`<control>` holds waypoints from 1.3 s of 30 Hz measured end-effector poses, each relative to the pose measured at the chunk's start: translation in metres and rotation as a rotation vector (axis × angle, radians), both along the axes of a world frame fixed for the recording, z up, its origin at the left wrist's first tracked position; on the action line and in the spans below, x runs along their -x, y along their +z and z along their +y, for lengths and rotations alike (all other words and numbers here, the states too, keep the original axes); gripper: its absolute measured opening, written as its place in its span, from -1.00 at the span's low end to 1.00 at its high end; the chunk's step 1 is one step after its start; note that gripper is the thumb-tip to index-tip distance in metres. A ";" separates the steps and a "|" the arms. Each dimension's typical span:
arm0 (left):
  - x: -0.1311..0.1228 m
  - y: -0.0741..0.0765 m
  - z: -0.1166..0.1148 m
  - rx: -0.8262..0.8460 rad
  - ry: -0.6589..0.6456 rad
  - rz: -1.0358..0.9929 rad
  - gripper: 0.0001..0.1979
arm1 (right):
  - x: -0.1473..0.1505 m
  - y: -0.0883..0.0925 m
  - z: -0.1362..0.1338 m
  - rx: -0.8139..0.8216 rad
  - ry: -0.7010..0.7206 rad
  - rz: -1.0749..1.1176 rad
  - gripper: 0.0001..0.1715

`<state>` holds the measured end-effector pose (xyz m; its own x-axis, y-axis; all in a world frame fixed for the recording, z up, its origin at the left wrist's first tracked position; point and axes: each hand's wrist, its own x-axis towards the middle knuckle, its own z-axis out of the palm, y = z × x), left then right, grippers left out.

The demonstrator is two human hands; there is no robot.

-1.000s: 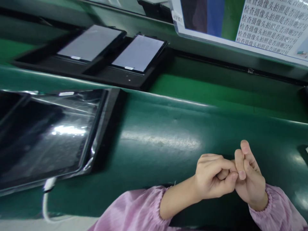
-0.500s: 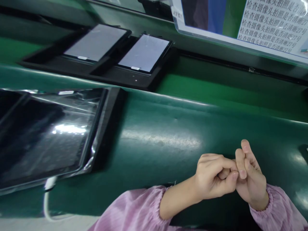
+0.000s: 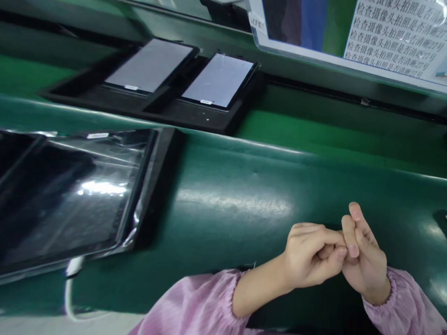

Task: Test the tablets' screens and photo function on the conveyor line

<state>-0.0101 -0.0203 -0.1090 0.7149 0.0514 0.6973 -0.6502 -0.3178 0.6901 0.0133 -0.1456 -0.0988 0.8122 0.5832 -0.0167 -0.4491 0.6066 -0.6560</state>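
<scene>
Low on the right, my left hand (image 3: 312,256) and my right hand (image 3: 366,263) touch each other above the green work surface (image 3: 237,181). The left one is closed, its thumb and forefinger pinched together against the right hand's fingers. Bent fingers close my right hand too, though one fingertip points up. Whatever may be between the fingertips is hidden. Nearest on the left lies a large dark-screened device (image 3: 70,200) under glossy clear film, apart from both hands. A white cable (image 3: 71,284) runs from its lower edge.
Beyond the bench edge, a black tray (image 3: 139,107) holds two tablets with pale lit screens, the left tablet (image 3: 152,65) and the right tablet (image 3: 220,80). It sits on a green lower strip (image 3: 314,135). A clear-covered sheet with printed Chinese text (image 3: 391,42) hangs at upper right.
The black tray with the two tablets has shifted a little to the right along the green strip. My hands stay together almost unmoved.
</scene>
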 end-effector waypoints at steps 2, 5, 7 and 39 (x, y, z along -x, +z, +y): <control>0.000 0.000 0.000 -0.006 -0.002 -0.005 -0.84 | 0.000 0.000 0.000 0.037 -0.011 -0.012 -0.75; 0.000 0.000 0.002 -0.036 0.011 -0.034 -0.83 | -0.001 0.000 0.000 0.055 -0.024 -0.027 -0.73; 0.000 0.000 0.003 -0.068 0.027 -0.054 -0.82 | -0.001 -0.001 0.000 0.040 -0.032 -0.032 -0.73; -0.002 -0.007 0.001 -0.031 0.016 -0.039 -0.89 | -0.010 0.000 -0.001 -0.117 0.133 0.176 -0.67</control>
<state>-0.0081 -0.0192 -0.1164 0.6867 0.0406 0.7258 -0.6707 -0.3498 0.6541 0.0234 -0.1465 -0.0989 0.7186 0.6912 -0.0770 -0.6311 0.6016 -0.4896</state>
